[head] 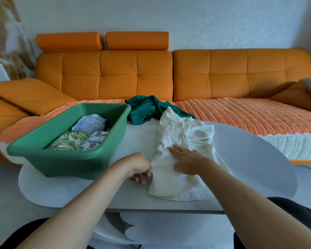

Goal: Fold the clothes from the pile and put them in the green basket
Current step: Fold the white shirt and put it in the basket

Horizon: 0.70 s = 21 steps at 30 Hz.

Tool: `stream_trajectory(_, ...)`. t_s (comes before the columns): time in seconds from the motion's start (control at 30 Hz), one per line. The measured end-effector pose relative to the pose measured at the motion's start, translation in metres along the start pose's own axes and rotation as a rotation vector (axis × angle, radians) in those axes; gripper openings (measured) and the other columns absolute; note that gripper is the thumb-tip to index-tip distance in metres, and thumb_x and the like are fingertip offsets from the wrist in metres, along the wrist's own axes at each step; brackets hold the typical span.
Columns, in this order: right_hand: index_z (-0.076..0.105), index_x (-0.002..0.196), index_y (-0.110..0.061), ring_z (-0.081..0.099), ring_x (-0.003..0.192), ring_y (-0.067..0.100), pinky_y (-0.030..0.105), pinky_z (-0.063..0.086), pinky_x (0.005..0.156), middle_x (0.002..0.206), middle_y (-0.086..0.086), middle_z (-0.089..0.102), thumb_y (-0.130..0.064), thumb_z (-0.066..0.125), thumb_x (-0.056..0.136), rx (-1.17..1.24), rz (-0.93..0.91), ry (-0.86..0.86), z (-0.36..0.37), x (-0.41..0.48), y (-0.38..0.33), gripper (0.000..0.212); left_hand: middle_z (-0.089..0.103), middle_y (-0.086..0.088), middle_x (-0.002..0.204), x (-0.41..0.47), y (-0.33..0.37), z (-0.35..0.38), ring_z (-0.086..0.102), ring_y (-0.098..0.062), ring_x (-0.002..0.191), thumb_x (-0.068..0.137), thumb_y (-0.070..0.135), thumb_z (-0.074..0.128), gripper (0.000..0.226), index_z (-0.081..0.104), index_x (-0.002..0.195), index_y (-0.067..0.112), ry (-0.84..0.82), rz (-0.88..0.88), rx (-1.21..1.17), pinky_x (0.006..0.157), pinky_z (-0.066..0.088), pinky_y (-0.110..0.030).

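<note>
The cream garment [172, 133] is mid-fold, lying rumpled on the counter [250, 159] just right of the green basket [61, 166] (three folded pieces already inside). The right grip [188, 159] lies flat, fingers straight, pressing the cloth. The left grip [140, 168] curls, pinching its left edge. Next, I'd judge, that edge needs carrying across evenly.

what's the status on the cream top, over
Left hand grips the cream top at its left edge, right hand flat on it. Top partly folded on table. Nothing between it and green basket.
</note>
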State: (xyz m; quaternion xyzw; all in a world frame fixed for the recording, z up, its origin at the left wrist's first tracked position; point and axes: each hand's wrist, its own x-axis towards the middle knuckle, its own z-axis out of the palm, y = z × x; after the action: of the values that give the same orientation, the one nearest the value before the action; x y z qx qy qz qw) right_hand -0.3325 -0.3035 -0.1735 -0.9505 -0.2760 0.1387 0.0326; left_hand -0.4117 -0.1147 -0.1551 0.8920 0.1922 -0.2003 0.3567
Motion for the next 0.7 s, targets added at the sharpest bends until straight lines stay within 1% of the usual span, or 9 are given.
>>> stream_trajectory(0.1, -0.002, 0.160, -0.036, -0.003, 0.154, 0.015, 0.054, 0.003, 0.123, 0.168, -0.008, -0.010, -0.034, 0.044, 0.093, 0.002, -0.010, -0.015, 0.002, 0.003, -0.002, 0.080, 0.059, 0.010, 0.047, -0.005, -0.009, -0.002, 0.054, -0.008, 0.034, 0.107, 0.025, 0.035, 0.031, 0.051, 0.080, 0.020, -0.202, -0.084, 0.186, 0.039, 0.025, -0.015)
stream_trajectory(0.27, 0.003, 0.161, -0.030, -0.011, 0.154, 0.017, 0.053, -0.007, 0.123, 0.168, -0.001, -0.010, -0.037, 0.042, 0.096, -0.042, -0.048, 0.020, 0.005, 0.004, -0.007, 0.076, 0.070, 0.006, 0.061, -0.011, -0.004, -0.008, 0.056, -0.014, 0.041, 0.091, 0.019, 0.052, 0.018, 0.062, 0.076, 0.018, -0.223, -0.055, 0.411, 0.046, 0.027, -0.019)
stream_trajectory(0.33, 0.010, 0.160, -0.030, -0.014, 0.154, 0.020, 0.048, -0.008, 0.123, 0.168, 0.004, -0.010, -0.041, 0.041, 0.097, -0.084, -0.059, 0.125, 0.009, 0.006, -0.007, 0.071, 0.070, 0.002, 0.070, -0.010, -0.001, -0.009, 0.057, -0.018, 0.051, 0.087, 0.018, 0.050, 0.019, 0.064, 0.074, 0.016, 0.037, 0.051, 0.501, 0.051, 0.038, -0.022)
stream_trajectory(0.4, 0.009, 0.160, -0.032, -0.017, 0.153, 0.024, 0.043, -0.007, 0.124, 0.167, 0.008, -0.015, -0.046, 0.036, 0.098, -0.072, -0.028, 0.194, 0.016, 0.007, -0.006, 0.069, 0.061, 0.000, 0.077, -0.004, 0.001, -0.003, 0.056, -0.022, 0.066, 0.094, 0.021, 0.043, 0.021, 0.056, 0.079, 0.016, 0.463, 0.294, 0.540, 0.054, 0.037, -0.028)
stream_trajectory(0.43, 0.004, 0.160, -0.032, -0.018, 0.153, 0.026, 0.042, -0.006, 0.124, 0.166, 0.010, -0.018, -0.049, 0.033, 0.099, -0.045, -0.005, 0.193, 0.021, 0.007, -0.007, 0.070, 0.060, -0.001, 0.084, -0.002, 0.005, 0.003, 0.056, -0.024, 0.076, 0.098, 0.024, 0.040, 0.021, 0.054, 0.084, 0.016, 0.573, 0.446, 0.504, 0.057, 0.038, -0.031)
stream_trajectory(0.5, -0.005, 0.160, -0.029, -0.017, 0.153, 0.027, 0.042, -0.003, 0.124, 0.165, 0.011, -0.021, -0.053, 0.027, 0.101, 0.004, 0.029, 0.156, 0.030, 0.007, -0.008, 0.071, 0.060, -0.001, 0.116, 0.003, 0.011, 0.015, 0.054, -0.023, 0.108, 0.102, 0.030, 0.040, 0.021, 0.058, 0.109, 0.020, 0.491, 0.657, 0.498, 0.080, 0.046, -0.035)
stream_trajectory(0.57, -0.011, 0.159, -0.026, -0.017, 0.153, 0.027, 0.043, -0.002, 0.125, 0.165, 0.012, -0.021, -0.056, 0.023, 0.101, 0.014, 0.045, 0.123, 0.032, 0.005, -0.009, 0.073, 0.033, -0.001, 0.157, 0.012, 0.010, 0.024, 0.027, -0.020, 0.145, 0.104, 0.041, 0.040, 0.047, 0.041, 0.147, 0.022, 0.266, 0.663, 0.678, 0.113, 0.032, -0.038)
stream_trajectory(0.63, -0.010, 0.160, -0.025, -0.014, 0.154, 0.026, 0.043, -0.001, 0.125, 0.166, 0.012, -0.016, -0.058, 0.025, 0.099, 0.016, 0.051, 0.091, 0.028, 0.002, -0.010, 0.077, 0.000, 0.004, 0.168, 0.015, 0.006, 0.023, -0.002, -0.014, 0.153, 0.099, 0.057, 0.042, 0.074, 0.013, 0.160, 0.026, 0.089, 0.555, 0.723, 0.124, 0.010, -0.038)
stream_trajectory(0.7, 0.002, 0.161, -0.026, -0.001, 0.154, 0.028, 0.044, 0.007, 0.123, 0.167, 0.012, -0.004, -0.063, 0.031, 0.096, 0.006, 0.038, 0.067, 0.020, -0.003, -0.011, 0.081, -0.007, 0.009, 0.167, 0.015, 0.001, 0.014, -0.007, -0.012, 0.153, 0.087, 0.069, 0.055, 0.094, 0.007, 0.160, 0.034, -0.027, 0.478, 0.672, 0.125, 0.007, -0.040)
